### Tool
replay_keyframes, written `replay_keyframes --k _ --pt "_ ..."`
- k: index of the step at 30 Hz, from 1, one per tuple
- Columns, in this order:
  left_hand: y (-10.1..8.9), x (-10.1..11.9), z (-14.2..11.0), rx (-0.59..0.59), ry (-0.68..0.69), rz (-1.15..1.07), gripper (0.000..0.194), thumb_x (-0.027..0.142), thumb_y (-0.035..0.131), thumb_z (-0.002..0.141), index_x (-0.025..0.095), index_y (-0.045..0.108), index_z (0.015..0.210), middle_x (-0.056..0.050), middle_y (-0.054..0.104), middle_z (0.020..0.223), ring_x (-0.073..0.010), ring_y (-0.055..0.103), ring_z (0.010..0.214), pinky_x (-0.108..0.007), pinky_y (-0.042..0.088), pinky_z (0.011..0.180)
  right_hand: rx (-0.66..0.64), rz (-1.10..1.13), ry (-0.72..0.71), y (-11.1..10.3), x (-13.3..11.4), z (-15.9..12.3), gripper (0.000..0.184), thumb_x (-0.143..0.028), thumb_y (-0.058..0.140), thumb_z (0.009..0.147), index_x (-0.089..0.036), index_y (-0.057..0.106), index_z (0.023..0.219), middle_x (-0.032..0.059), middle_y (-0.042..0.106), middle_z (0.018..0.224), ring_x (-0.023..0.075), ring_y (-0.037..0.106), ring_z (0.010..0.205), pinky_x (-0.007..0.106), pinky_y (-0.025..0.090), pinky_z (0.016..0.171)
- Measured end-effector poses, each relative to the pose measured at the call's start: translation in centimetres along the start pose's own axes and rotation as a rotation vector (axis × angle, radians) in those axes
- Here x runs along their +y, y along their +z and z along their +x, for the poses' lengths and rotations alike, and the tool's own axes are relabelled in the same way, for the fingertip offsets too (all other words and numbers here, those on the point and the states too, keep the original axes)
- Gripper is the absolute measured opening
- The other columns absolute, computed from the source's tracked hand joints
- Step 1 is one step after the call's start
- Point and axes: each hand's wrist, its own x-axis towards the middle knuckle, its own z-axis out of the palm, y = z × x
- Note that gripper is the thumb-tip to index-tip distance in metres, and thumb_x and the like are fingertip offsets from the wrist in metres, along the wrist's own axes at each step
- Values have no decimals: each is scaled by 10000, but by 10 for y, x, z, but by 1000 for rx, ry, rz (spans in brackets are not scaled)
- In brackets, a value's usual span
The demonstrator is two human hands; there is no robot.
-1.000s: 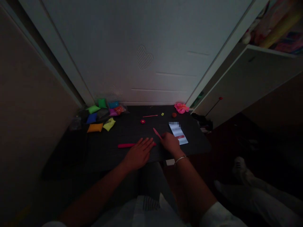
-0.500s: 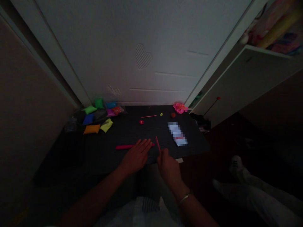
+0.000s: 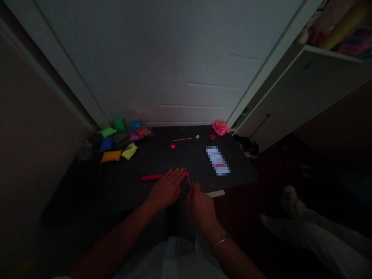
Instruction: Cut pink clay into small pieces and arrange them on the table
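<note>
A long pinkish-red clay roll (image 3: 151,177) lies across the front of the dark table. My left hand (image 3: 166,189) rests flat over its right part, fingers stretched out, hiding that stretch. Just beyond my fingertips the roll's right end shows. My right hand (image 3: 201,201) is closed around a thin pink clay tool (image 3: 188,177), whose upper end points up and crosses the roll near that right end; whether it touches the clay I cannot tell. Behind them lie a small red clay piece with a pale centre (image 3: 173,147), another thin pink tool (image 3: 182,139) and a yellow bit (image 3: 197,136).
At the left back are several coloured clay packets, among them an orange one (image 3: 111,156) and a yellow one (image 3: 130,151). A blurred phone-like rectangle (image 3: 217,161) lies at the right. Behind it sit a brownish-red ball (image 3: 212,137) and a pink flower-like object (image 3: 221,128). Another person's legs (image 3: 308,232) show at right.
My right hand has moved left with the thin tool, which now crosses the roll's right end instead of standing beside it. My left hand stays on the roll.
</note>
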Motion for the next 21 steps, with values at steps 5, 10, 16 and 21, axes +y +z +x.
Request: replay_keyframes --k 5,10,16,21 --pt "0 -1 -1 -13 1 -8 495 165 359 807 129 338 1301 -74 357 1374 -177 302 1266 -367 217 1058 -1 -2 10 1 0 0 119 -199 307 888 -160 411 929 67 658 684 199 659 615 243 406 486" --pt "1 -1 -1 -23 -4 -10 502 163 367 801 133 337 1302 -73 355 1375 -176 299 1268 -366 211 1060 -19 9 4 1 1 0 152 -202 309 892 -155 406 998 73 662 716 190 661 638 233 415 497" --pt "1 -1 0 -18 4 -10 503 152 361 803 145 332 1305 -63 350 1379 -174 294 1270 -371 210 1058 1 47 -20 2 2 -1 239 -206 312 897 -173 377 1124 61 671 755 170 662 671 217 422 534" --pt "-1 0 -1 -16 1 -5 502 147 364 800 155 340 1302 -57 347 1381 -172 299 1267 -371 213 1057 3 54 -55 0 3 -2 331 -210 305 896 -179 333 1224 54 676 749 161 660 666 209 422 540"
